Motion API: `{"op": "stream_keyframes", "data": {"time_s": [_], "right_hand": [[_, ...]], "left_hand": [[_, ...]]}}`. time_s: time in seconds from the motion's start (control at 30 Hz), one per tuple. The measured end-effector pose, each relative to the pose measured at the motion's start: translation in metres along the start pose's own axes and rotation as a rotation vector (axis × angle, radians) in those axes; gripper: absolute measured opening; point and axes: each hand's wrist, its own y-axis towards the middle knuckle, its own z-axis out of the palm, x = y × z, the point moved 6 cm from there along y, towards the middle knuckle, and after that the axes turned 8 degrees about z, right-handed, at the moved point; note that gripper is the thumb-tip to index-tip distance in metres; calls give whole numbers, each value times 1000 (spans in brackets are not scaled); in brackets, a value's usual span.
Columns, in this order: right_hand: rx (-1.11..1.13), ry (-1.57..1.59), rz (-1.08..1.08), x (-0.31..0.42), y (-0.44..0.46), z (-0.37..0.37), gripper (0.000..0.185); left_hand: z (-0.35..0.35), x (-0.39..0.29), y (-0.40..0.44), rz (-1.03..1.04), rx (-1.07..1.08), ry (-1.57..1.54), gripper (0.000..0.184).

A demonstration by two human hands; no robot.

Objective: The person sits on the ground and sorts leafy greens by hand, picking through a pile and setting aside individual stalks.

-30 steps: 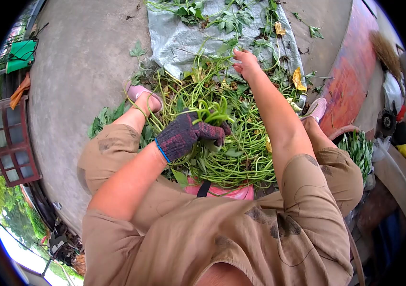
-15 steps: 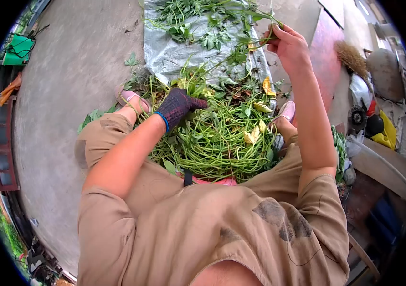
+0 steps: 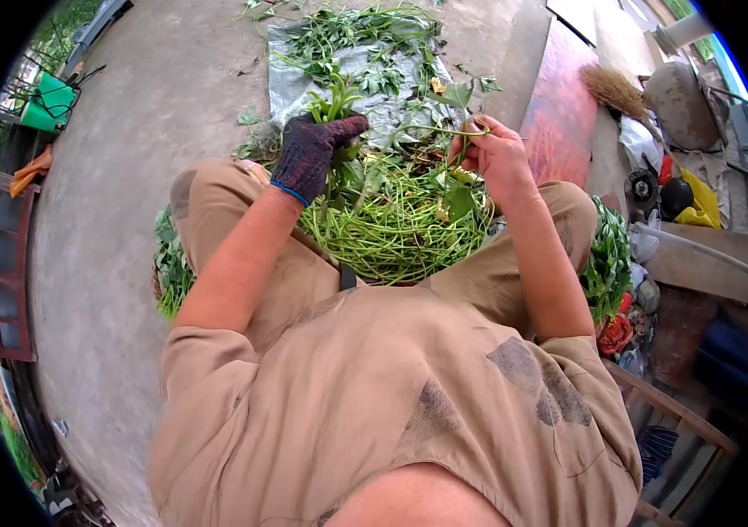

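Observation:
My left hand (image 3: pixel 308 158), in a dark knit glove with a blue cuff, is closed round a bunch of green leafy stems (image 3: pixel 336 101) whose tips stick up above the fist. Bare, my right hand (image 3: pixel 492 154) pinches a thin green vine (image 3: pixel 457 132) with a leaf on it, to the right of the gloved hand. Below both hands, between my knees, lies a big coiled heap of green stems (image 3: pixel 400 233). More leafy vines (image 3: pixel 347 35) are spread on a grey plastic sheet (image 3: pixel 290 83) beyond it.
Piles of leafy greens sit outside my left knee (image 3: pixel 172 263) and right knee (image 3: pixel 602 263). On the right are a straw broom (image 3: pixel 615 90), a yellow bag (image 3: pixel 701 206) and a wooden chair (image 3: pixel 681 413). A green box (image 3: pixel 49 101) stands at the far left.
My left hand has risen off the heap, with the bunch now upright in it. The right hand has come down and nearer to the left, still pinching a vine. The view has shifted.

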Motion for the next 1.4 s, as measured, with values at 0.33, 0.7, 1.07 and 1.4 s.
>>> {"op": "stream_keyframes", "data": {"time_s": [0.33, 0.7, 1.07, 1.4], "right_hand": [[-89, 185, 137, -62, -9, -14, 7], [5, 371, 282, -91, 3, -9, 10], [5, 115, 256, -92, 6, 3, 6], [53, -94, 181, -86, 0, 13, 4]], "left_hand": [[41, 55, -36, -323, 241, -580, 26], [79, 69, -62, -294, 413, 228, 22], [70, 68, -44, -165, 213, 113, 16], [61, 110, -20, -146, 256, -211, 26]]}}
